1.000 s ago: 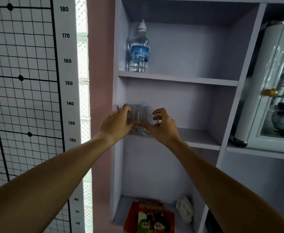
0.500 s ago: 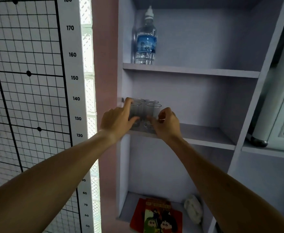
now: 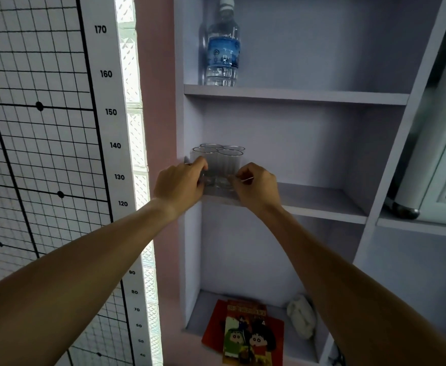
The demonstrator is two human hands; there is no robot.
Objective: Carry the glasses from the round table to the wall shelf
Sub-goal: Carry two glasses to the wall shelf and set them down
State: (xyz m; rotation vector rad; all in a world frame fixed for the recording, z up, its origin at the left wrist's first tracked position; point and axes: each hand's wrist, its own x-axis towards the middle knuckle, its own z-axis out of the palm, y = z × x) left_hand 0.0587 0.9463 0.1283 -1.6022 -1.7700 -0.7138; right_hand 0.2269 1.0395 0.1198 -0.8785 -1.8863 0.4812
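I have four clear glasses standing upright in a tight square cluster at the left end of the middle board of the wall shelf, close against its left side wall. That corner placement makes sense to me: the wall backs them on one side and the rest of the board, out toward 3 o'clock, stays free.

My left hand is cupped at 9 o'clock of the cluster, fingers curled around the base of the front-left glass. My right hand sits at 4 o'clock, fingers half closed and pinched near the foot of the front-right glass. Both look to be in light contact low down rather than lifting; I cannot tell how firmly either grips. Holding near the bases keeps the rims from knocking together while I square them up.

A water bottle stands on the board above, at 12 o'clock, and a comic book lies on the bottom board at 6 o'clock.

I judge the delivery nearly done; what remains is letting go without tipping anything.
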